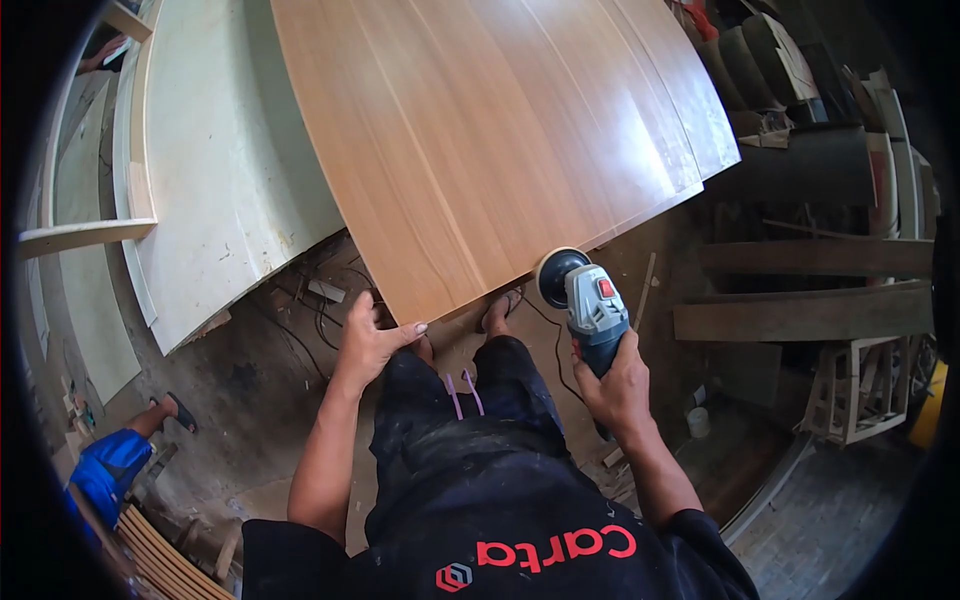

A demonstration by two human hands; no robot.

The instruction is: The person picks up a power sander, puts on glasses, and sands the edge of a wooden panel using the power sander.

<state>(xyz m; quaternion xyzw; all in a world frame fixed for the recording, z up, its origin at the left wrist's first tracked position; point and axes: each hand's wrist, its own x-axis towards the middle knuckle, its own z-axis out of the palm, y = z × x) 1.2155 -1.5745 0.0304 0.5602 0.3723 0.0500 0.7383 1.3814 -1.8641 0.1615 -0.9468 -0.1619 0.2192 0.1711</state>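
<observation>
The right hand [612, 385] is wrapped round the dark grip of a grey power tool [598, 312], its fingers closed about the body below a red switch [605, 288]. At the tool's far end, a round disc [563, 278] sits right at the near edge of a glossy brown wood panel [500, 130]; whether it presses on the edge cannot be told. The left hand [372, 338] is at the panel's near left corner, thumb and fingers spread, the thumb tip meeting the corner and the fingers standing off to the left of it. The panel stretches away from the person, with streaks of light grain and a bright sheen toward its right side. Below the hands are the person's dark shorts [520, 380] with lilac drawstrings [468, 395], and a black shirt [420, 530] with red lettering. To the left of the panel and partly beneath it lies a pale board [220, 150], with a narrow wooden strip [90, 237] beyond. Another person's blue shorts [110, 470] and sandalled foot [180, 412] show at lower left. On the right are long dark boards [810, 312], an open wooden frame [858, 395] and a small whitish container [699, 423] on the floor [250, 410].
</observation>
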